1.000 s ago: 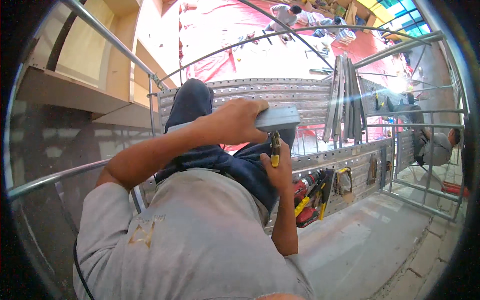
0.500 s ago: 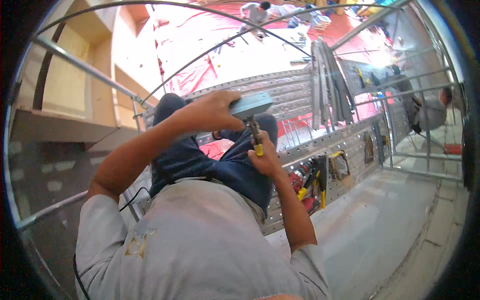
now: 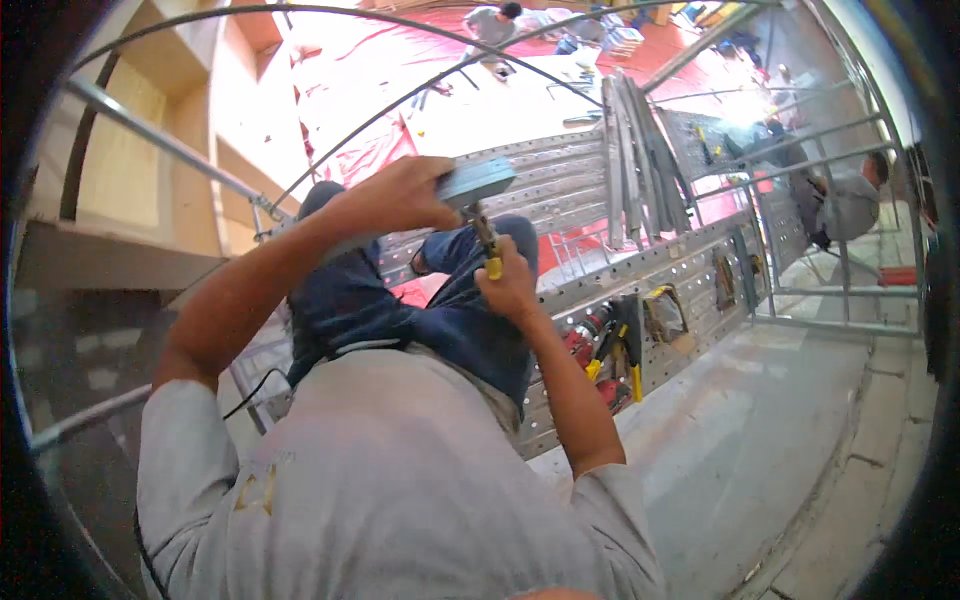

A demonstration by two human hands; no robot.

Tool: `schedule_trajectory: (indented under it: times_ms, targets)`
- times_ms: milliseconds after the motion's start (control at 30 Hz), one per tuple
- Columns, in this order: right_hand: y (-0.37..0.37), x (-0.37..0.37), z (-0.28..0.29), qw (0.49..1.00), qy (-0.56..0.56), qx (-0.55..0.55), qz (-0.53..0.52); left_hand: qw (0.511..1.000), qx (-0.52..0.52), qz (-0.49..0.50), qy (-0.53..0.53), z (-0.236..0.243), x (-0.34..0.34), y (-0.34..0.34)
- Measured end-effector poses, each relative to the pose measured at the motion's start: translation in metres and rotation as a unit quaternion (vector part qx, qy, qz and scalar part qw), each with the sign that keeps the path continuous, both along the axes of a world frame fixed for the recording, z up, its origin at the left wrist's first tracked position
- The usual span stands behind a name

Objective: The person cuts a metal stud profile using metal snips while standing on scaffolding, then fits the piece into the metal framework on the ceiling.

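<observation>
My left hand (image 3: 405, 190) grips the near end of a blue-grey rectangular block (image 3: 482, 180), fingers over the top and thumb beneath. It is held up above my bent knees. My right hand (image 3: 510, 285) is closed around what look like pliers (image 3: 486, 240), dark metal with a yellow handle end. Their upper end reaches the underside of the block; whether the jaws grip anything there is hidden.
I sit among scaffold tubes (image 3: 165, 135) and perforated metal planks (image 3: 690, 265). A red power drill (image 3: 585, 340) and yellow-handled tools (image 3: 628, 355) lie to my right. Grey metal strips (image 3: 635, 165) lean ahead. Wooden shelving (image 3: 185, 130) stands left. Another person (image 3: 855, 205) crouches far right.
The view has shifted slightly, so my hands, the block and the scaffold sit a little further left. Both hands keep their hold, with the pliers still at the block's underside.
</observation>
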State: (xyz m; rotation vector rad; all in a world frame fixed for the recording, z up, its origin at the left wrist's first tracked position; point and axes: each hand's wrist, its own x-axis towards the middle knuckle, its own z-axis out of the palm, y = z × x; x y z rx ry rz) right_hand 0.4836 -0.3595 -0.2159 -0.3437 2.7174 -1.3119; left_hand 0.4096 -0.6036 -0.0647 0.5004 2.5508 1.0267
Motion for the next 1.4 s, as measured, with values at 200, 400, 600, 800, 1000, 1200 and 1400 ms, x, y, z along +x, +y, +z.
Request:
schedule_trajectory:
  times_ms: [200,400,600,800,1000,1200,1400]
  targets:
    - [-0.004,0.001,-0.001,0.999,-0.003,0.035,-0.02,0.994,-0.001,-0.029,0.107,-0.013,0.002,-0.001]
    - [-0.009,0.023,0.018,0.996,-0.055,-0.003,-0.066,0.997,0.019,-0.015,0.068,-0.007,0.013,0.002]
    - [-0.014,0.022,0.001,0.996,0.01,0.001,-0.094,0.995,0.006,-0.052,0.083,0.006,0.016,0.004]
    - [-0.012,0.01,-0.007,0.995,0.081,0.009,-0.052,0.997,0.021,-0.037,0.061,-0.008,0.004,-0.002]
    - [-0.008,-0.011,-0.023,0.995,0.058,0.056,-0.059,0.998,0.0,-0.024,0.05,-0.008,-0.005,-0.002]
    - [-0.012,0.0,-0.006,0.993,-0.001,0.097,-0.062,0.995,0.061,-0.036,-0.075,-0.012,-0.021,-0.023]
    - [0.011,0.007,0.029,0.993,-0.116,0.0,0.03,0.998,0.048,-0.042,0.011,-0.053,-0.031,-0.038]
